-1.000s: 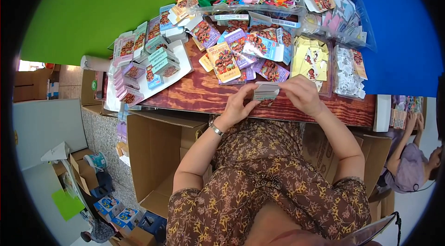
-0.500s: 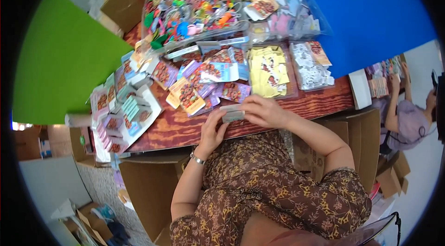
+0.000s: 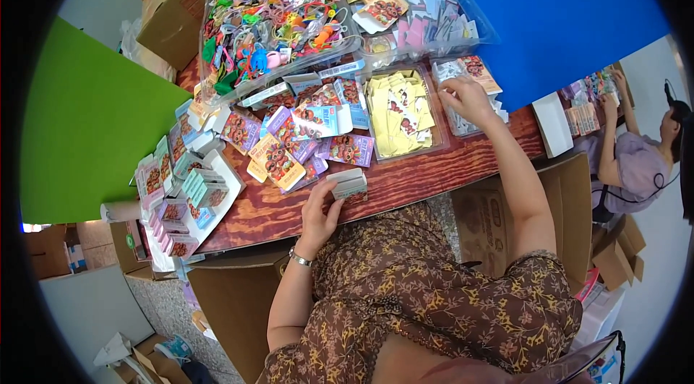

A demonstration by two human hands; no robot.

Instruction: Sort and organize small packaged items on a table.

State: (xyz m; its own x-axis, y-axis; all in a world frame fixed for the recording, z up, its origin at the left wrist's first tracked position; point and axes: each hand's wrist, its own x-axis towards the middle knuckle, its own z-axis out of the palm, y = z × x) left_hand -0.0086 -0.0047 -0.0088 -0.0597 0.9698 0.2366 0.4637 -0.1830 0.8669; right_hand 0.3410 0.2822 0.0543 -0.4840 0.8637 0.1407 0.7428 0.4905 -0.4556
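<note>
My left hand [image 3: 319, 219] grips a small pale box [image 3: 349, 184] at the table's front edge, its open end facing up. Farther right, my right hand [image 3: 466, 100] reaches over a clear tray of small white packets [image 3: 463, 122]; its fingers are bent together above them, and what they hold, if anything, cannot be made out. Beside that tray lies another with yellow printed slips [image 3: 399, 113]. Left of the yellow slips, printed small boxes in purple, orange and blue [image 3: 278, 161] lie in a loose pile.
Behind stands a large clear bin of colourful trinkets [image 3: 271, 19], next to pale packets [image 3: 434, 15]. A white tray [image 3: 230, 192] of boxes is at left. Green [image 3: 94, 124] and blue panels [image 3: 564, 15] flank the table. Another person [image 3: 640, 152] works at right.
My right hand has left the small box and moved right and away to the white packets. My left hand keeps hold of the box, whose open end now shows.
</note>
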